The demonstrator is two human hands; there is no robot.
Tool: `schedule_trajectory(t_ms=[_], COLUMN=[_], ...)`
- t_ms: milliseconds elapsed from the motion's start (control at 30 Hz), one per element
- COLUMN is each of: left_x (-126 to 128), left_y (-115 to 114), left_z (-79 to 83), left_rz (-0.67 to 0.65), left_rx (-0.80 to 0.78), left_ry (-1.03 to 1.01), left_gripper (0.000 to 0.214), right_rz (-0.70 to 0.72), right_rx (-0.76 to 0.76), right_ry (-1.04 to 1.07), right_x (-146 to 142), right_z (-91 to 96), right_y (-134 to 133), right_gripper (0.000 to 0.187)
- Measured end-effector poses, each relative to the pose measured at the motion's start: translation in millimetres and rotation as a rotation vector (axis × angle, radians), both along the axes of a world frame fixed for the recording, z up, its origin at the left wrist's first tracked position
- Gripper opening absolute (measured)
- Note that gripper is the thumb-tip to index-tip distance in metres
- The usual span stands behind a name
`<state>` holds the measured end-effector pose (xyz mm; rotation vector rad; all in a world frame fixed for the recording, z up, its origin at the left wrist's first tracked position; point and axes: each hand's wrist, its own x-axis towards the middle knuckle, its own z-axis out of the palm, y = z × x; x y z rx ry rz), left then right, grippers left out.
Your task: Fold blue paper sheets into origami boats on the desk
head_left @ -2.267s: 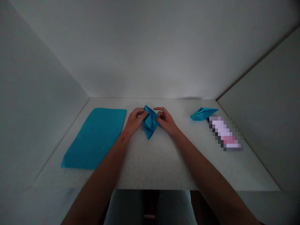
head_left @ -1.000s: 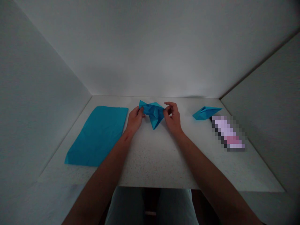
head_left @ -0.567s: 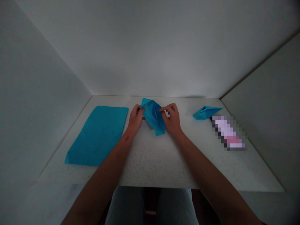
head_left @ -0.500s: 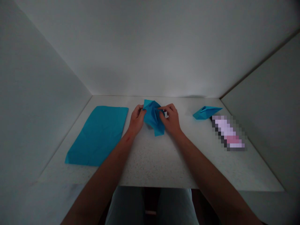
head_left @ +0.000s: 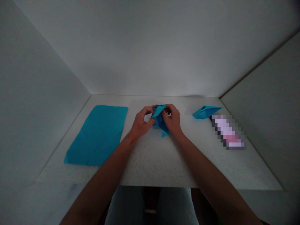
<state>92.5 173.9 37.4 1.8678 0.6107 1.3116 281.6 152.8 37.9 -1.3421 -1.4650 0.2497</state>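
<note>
Blue paper [head_left: 159,118], apparently half-folded

Left hand [head_left: 141,121] and right hand [head_left: 173,119] pinch it at twelve o'clock, its folds looking unfinished. At two, a folded shape [head_left: 205,113] seems done; at nine, a sheet [head_left: 98,134] lies flat, seemingly unworked.

No text, label, brand, number or sign can be read. The phone-like device [head_left: 227,132] at the right is masked by coarse lilac, pink and dark blocks, so any writing on it is illegible.
</note>
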Motion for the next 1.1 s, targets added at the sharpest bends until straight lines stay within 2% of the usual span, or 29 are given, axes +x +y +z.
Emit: schedule_trajectory(t_ms=[100,267,367,467,600,733,933,1100], left_x=[2,0,-4,-8,-10,-9,-11,-14], left_y=[1,4,10,17,26,30,33,34], left_z=[0.3,7.1,6.2,0.8,-6.6,-9.9,-10.5,-8.3], left_rz=[0.030,0.295,0.363,0.363,0.339,0.317,0.257,0.117], left_rx=[-0.066,-0.318,-0.411,-0.477,-0.570,-0.668,-0.717,-0.771], left_ry=[-0.033,-0.040,-0.086,-0.159,-0.214,-0.249,-0.375,-0.376], left_gripper=[0.036,0.024,0.025,0.031,0.044,0.051,0.045,0.040], right_rz=[0.049,0.194,0.220,0.190,0.139,0.031,-0.013,0.021], right_rx=[0.007,0.035,0.038,0.015,0.018,0.036,0.006,-0.077], right_ry=[0.117,0.286,0.405,0.508,0.543,0.636,0.693,0.769], right_x=[-2,-2,2,10,24,32,29,23], right_z=[1.6,1.2,-3.4,-8.8,-15.1,-21.0,-22.4,-27.0], right_y=[-1,1,9,20,30,33,34,32], right_gripper=[0.022,0.030,0.037,0.040,0.048,0.054,0.056,0.053])
